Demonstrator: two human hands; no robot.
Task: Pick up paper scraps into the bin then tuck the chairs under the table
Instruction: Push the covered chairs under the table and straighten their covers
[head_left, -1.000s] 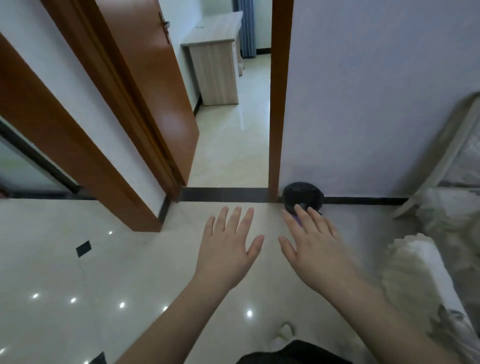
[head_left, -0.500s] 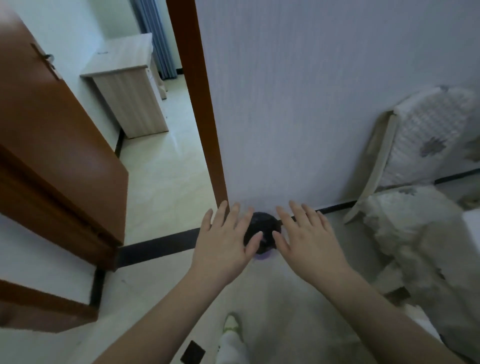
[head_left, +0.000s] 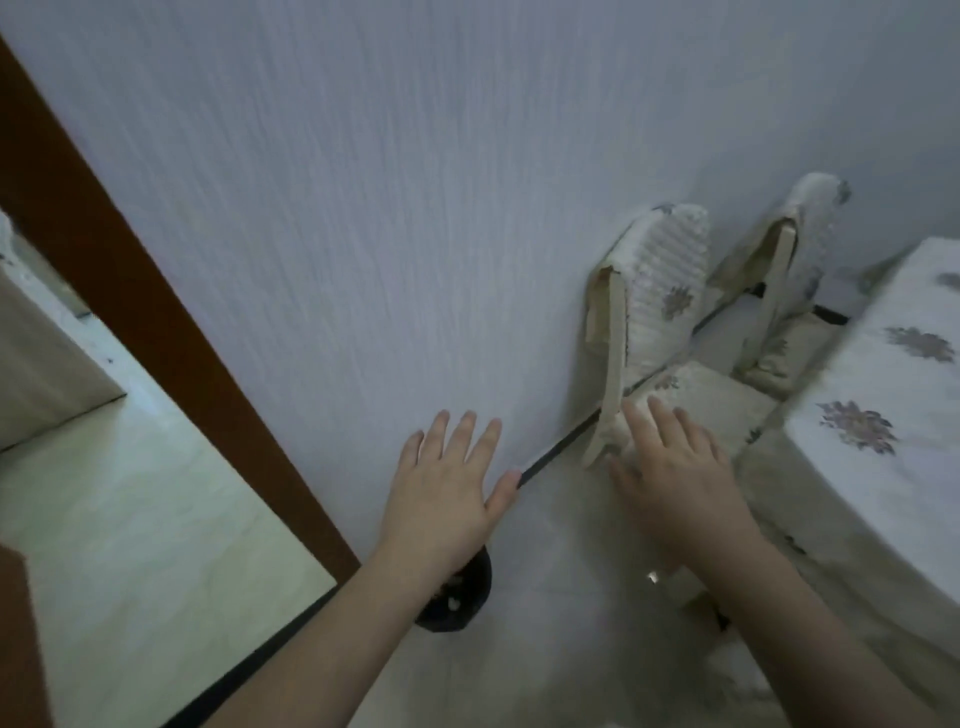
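glossy pale stone floor (head_left: 130, 519), matt finely ribbed wall (head_left: 415, 208), smooth brown wood door frame (head_left: 156, 322); near chair (head_left: 660, 291) wears ribbed cream cloth, tablecloth (head_left: 883, 389) flowered.

Dim, cool and even, with a bluish cast over the wall (head_left: 415, 182). Brightest at lower left, where the glossy floor (head_left: 130, 519) catches soft daylight beyond the door frame (head_left: 156, 322). Only faint shadows, darkest under the left hand (head_left: 441, 499) around the black bin (head_left: 457, 597). One small glint near the right hand (head_left: 680, 483). Motion blur throughout, heaviest on the patterned cloth (head_left: 883, 389) at right. Strongly tilted, with wide-angle bending toward the edges; chairs (head_left: 654, 291) soft.
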